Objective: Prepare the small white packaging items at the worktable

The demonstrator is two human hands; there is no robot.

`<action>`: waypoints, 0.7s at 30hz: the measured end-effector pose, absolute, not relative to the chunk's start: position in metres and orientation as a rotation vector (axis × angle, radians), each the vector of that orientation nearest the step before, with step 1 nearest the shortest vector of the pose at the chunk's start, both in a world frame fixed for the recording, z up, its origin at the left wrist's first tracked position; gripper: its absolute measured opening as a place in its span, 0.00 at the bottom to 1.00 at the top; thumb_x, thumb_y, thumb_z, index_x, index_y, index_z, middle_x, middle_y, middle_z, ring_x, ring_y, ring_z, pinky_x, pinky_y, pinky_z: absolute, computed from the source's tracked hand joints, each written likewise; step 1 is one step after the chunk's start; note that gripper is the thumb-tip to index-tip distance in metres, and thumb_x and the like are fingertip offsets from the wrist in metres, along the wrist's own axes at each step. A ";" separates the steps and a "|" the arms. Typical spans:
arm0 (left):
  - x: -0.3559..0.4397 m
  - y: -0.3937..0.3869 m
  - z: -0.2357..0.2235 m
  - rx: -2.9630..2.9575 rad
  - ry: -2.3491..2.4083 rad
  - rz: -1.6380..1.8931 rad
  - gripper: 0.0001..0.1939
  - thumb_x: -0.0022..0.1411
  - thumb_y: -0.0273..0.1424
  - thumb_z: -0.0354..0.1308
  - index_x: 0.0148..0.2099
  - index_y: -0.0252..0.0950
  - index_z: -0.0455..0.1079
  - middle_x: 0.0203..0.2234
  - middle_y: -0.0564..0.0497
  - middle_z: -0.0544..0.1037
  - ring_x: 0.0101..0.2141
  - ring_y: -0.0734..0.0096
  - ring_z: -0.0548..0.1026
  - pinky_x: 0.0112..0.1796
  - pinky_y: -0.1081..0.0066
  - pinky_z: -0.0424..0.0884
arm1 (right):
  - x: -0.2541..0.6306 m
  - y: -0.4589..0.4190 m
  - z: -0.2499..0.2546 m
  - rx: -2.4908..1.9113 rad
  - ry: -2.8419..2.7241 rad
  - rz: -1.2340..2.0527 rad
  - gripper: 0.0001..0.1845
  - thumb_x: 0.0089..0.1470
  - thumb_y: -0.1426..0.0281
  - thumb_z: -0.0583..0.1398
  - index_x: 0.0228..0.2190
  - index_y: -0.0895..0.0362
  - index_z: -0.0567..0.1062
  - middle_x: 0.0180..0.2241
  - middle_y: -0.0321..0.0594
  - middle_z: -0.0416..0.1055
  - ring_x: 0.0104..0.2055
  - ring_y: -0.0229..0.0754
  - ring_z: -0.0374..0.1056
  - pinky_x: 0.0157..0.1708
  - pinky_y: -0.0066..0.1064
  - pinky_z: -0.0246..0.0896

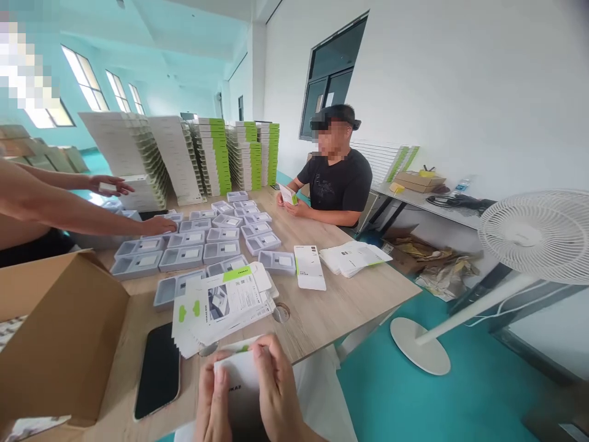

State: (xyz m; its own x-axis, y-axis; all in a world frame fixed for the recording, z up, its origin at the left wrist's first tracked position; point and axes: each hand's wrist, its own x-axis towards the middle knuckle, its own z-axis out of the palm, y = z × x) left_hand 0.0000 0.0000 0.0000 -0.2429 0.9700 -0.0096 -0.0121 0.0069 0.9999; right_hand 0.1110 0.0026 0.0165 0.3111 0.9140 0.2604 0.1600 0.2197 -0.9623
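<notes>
Between my left hand (215, 390) and my right hand (277, 377) is a white cardboard box (242, 371) with dark lettering and a bit of green at its far edge. Both thumbs press on its near face, and the fingers wrap round its sides. Just beyond my hands lies a stack of flat printed box blanks (230, 301), white with green patches. A black phone (159, 371) rests on the table left of my hands. Behind the blanks, several pale plastic trays (184, 256) sit in rows, many with a small white piece inside.
An open brown carton (69, 344) stands at the left edge of the wooden table (331, 316). At left a person's arms (83, 209) reach over the trays. Across sits another person (338, 184) holding a white box. Tall box stacks (211, 156) rise behind; a white fan (529, 239) stands right.
</notes>
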 end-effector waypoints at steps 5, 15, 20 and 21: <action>0.014 0.016 0.042 1.020 1.365 1.594 0.30 0.66 0.64 0.56 0.50 0.44 0.74 0.49 0.48 0.82 0.53 0.51 0.76 0.56 0.55 0.67 | 0.113 0.027 0.044 -1.054 -1.264 0.612 0.15 0.76 0.60 0.51 0.36 0.50 0.70 0.34 0.36 0.72 0.37 0.42 0.70 0.40 0.31 0.68; 0.022 0.021 0.078 1.078 1.147 2.000 0.24 0.71 0.56 0.58 0.32 0.44 0.72 0.27 0.51 0.75 0.32 0.59 0.71 0.37 0.59 0.68 | 0.108 0.026 0.084 -0.759 -1.431 -0.059 0.10 0.75 0.72 0.49 0.47 0.53 0.70 0.40 0.42 0.70 0.44 0.44 0.71 0.42 0.35 0.75; 0.029 0.017 0.074 0.842 0.922 1.971 0.16 0.67 0.53 0.65 0.43 0.48 0.71 0.39 0.54 0.79 0.38 0.63 0.77 0.41 0.63 0.74 | 0.115 0.032 0.079 -0.591 -1.444 -0.134 0.12 0.70 0.76 0.55 0.52 0.54 0.67 0.41 0.41 0.69 0.38 0.42 0.72 0.36 0.34 0.76; 0.028 0.017 0.073 0.796 0.915 1.909 0.18 0.66 0.53 0.67 0.45 0.48 0.72 0.41 0.54 0.79 0.39 0.63 0.78 0.40 0.64 0.75 | 0.116 0.033 0.078 -0.584 -1.440 -0.123 0.12 0.70 0.76 0.55 0.52 0.53 0.67 0.41 0.41 0.68 0.38 0.42 0.72 0.36 0.34 0.76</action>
